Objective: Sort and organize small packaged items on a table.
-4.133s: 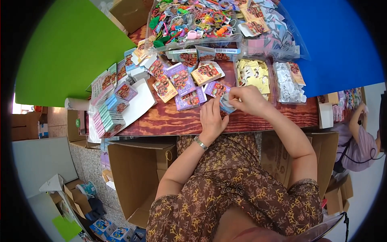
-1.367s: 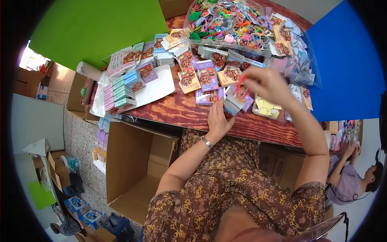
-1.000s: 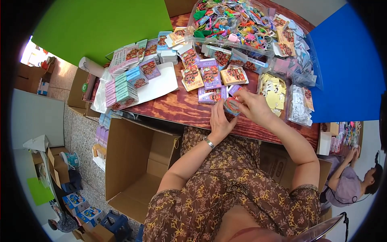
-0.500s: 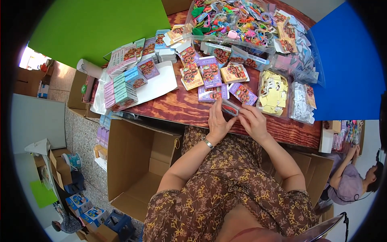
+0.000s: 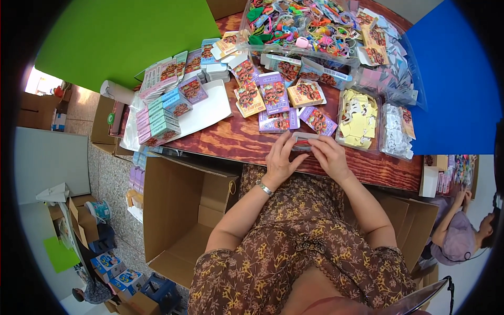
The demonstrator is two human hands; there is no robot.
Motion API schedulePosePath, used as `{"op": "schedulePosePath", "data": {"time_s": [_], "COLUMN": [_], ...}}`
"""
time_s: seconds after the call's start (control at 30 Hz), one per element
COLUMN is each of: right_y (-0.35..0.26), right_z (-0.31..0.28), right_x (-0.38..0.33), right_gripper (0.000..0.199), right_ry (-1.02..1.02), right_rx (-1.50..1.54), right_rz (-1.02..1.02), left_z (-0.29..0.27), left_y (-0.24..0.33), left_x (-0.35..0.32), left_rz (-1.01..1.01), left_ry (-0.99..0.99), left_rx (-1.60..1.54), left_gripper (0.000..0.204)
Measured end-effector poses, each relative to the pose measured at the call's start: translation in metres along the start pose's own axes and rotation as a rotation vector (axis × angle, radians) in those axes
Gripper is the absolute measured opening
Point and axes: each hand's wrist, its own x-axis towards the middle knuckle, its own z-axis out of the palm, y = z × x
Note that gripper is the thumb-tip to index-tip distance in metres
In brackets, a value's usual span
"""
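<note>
At the table's front edge, my left hand (image 5: 282, 161) and my right hand (image 5: 330, 159) grip a small whitish, see-through case (image 5: 302, 137) from its two sides, thumbs close together below it. Something red shows inside the case; its kind is too small to tell. Just beyond my fingers lie flat purple card boxes (image 5: 318, 121) and orange ones (image 5: 306, 93) with cartoon figures on them. A clear tub of yellow paper pieces (image 5: 359, 119) stands right of my right hand, beside another tub of white pieces (image 5: 397, 131).
A big clear bin (image 5: 304, 23) of colourful trinkets stands at the back. Stacked small boxes (image 5: 158, 122) and a white sheet (image 5: 215, 105) are on the left. An open cardboard carton (image 5: 176, 220) stands below the table. Another person (image 5: 464, 236) sits at far right.
The case has turned between my fingers: it was tilted with its dark red edge showing, and now lies more level and crosswise. Both hands stay in nearly the same place.
</note>
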Motion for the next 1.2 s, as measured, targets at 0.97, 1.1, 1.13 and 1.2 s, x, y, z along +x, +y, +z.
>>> {"op": "schedulePosePath", "data": {"time_s": [0.97,1.1,1.13,1.2], "right_y": [-0.032,-0.030,-0.030,-0.030], "right_z": [-0.004,-0.003,-0.004,-0.005], "right_x": [0.035,0.030,0.030,0.030], "right_gripper": [0.020,0.022,0.022,0.021], "right_ry": [-0.126,-0.166,-0.168,-0.178], "right_rx": [-0.138,-0.185,-0.184,-0.236], "right_rz": [-0.231,-0.323,-0.325,-0.406], "left_z": [-0.037,-0.041,-0.042,-0.043], "left_y": [-0.012,-0.013,-0.012,-0.012], "left_x": [0.023,0.017,0.016,0.015], "left_rz": [0.101,0.099,0.091,0.081], "left_ry": [-0.170,-0.204,-0.209,-0.212], "left_rx": [-0.183,-0.161,-0.156,-0.149], "left_gripper": [0.047,0.039,0.036,0.033]}}
